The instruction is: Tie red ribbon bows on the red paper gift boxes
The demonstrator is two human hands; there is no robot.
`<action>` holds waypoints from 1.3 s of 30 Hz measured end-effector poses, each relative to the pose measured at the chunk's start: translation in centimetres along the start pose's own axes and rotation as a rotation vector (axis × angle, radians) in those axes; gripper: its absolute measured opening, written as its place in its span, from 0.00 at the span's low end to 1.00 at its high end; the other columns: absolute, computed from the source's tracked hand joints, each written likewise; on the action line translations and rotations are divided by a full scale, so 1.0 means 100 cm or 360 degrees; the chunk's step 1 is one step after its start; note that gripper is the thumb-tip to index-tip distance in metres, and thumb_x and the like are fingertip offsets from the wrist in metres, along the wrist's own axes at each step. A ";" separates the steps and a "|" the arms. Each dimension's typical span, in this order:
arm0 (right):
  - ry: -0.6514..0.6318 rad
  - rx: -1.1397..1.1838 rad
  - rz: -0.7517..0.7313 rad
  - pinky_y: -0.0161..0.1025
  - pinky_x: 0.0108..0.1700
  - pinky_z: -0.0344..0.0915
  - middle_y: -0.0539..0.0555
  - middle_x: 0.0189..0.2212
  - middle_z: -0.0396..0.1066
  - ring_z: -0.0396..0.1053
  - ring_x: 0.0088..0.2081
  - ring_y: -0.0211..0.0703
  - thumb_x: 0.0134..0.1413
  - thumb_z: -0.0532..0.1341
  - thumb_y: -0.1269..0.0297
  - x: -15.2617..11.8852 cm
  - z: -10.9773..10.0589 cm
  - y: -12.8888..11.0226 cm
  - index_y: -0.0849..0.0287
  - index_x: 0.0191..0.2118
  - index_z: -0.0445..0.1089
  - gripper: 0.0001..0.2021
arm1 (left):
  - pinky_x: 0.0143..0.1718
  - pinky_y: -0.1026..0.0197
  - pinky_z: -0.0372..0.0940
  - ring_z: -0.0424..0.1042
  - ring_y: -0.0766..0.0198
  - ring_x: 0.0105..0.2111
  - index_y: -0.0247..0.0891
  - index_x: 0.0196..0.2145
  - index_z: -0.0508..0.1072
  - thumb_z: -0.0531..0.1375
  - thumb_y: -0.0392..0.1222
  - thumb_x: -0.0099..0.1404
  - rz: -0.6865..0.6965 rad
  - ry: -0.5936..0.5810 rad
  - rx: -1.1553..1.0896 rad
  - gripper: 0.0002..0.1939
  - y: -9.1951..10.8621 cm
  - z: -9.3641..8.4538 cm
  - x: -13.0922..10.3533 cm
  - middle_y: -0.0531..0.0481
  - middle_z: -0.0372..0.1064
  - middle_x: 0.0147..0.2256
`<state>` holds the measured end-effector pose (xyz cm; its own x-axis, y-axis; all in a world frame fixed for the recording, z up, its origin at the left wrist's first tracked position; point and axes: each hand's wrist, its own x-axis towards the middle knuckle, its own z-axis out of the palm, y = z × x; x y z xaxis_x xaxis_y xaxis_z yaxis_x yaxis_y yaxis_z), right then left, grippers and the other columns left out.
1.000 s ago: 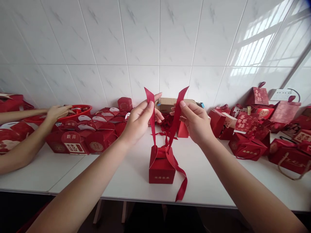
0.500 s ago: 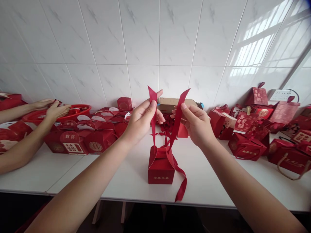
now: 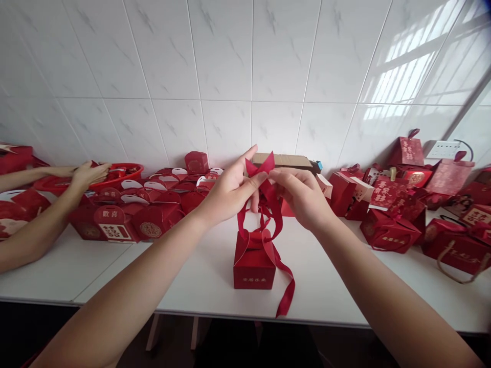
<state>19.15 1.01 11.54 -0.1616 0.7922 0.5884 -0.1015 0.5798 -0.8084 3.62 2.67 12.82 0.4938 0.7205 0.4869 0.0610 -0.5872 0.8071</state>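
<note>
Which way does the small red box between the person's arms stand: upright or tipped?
Upright: the red box sits flat on the white table, lettered front towards the camera, flaps on top.

Box [image 3: 253, 273]: red, pale lettering on front, upright on white surface [image 3: 322, 286]. Ribbon [image 3: 279, 219]: red, satiny, ends crossed above box, strands running down to its top.

Seemingly a workroom: red boxes [image 3: 254, 268] crowd white tables [image 3: 326, 291] along a tiled wall [image 3: 226, 51].

Wall [image 3: 226, 51]: bright barred reflection [image 3: 416, 61], upper right
Table [image 3: 207, 276]: soft, even light
Floor [image 3: 174, 337]: deep shadow
Edges: wide-angle stretch, dark upper-right corner
</note>
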 end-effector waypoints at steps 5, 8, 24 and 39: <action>-0.0035 -0.0110 -0.0060 0.34 0.26 0.61 0.48 0.19 0.65 0.63 0.23 0.35 0.55 0.58 0.50 0.000 -0.001 0.003 0.59 0.30 0.70 0.16 | 0.32 0.59 0.64 0.69 0.65 0.22 0.37 0.64 0.47 0.57 0.41 0.64 -0.0094 -0.0039 -0.0161 0.34 -0.001 -0.004 -0.001 0.58 0.67 0.19; -0.0089 -0.0303 -0.0234 0.36 0.31 0.65 0.51 0.23 0.68 0.66 0.28 0.38 0.58 0.56 0.52 -0.002 -0.006 0.006 0.59 0.32 0.72 0.15 | 0.35 0.59 0.64 0.69 0.65 0.26 0.35 0.58 0.57 0.58 0.34 0.60 -0.0117 0.0088 -0.0365 0.29 -0.005 -0.009 -0.001 0.56 0.67 0.21; 0.0199 -0.1452 -0.1018 0.45 0.42 0.58 0.53 0.31 0.74 0.69 0.36 0.45 0.58 0.56 0.66 -0.015 -0.019 0.022 0.55 0.35 0.74 0.08 | 0.34 0.61 0.63 0.67 0.65 0.28 0.39 0.48 0.68 0.58 0.44 0.60 0.0058 0.0359 -0.0125 0.18 -0.021 -0.013 -0.012 0.53 0.66 0.26; -0.0136 -0.1786 0.0688 0.44 0.35 0.63 0.57 0.33 0.72 0.69 0.32 0.48 0.56 0.54 0.56 -0.125 -0.120 0.082 0.57 0.32 0.72 0.13 | 0.34 0.63 0.61 0.66 0.62 0.29 0.41 0.35 0.72 0.57 0.46 0.57 -0.0436 0.0047 0.1285 0.09 -0.118 -0.094 -0.123 0.51 0.65 0.29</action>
<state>32.15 -1.84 -2.34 -0.0405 0.9713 0.2345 0.8802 0.1457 -0.4517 -11.36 4.24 0.43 0.3495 0.8781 0.3268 0.7801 -0.4659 0.4176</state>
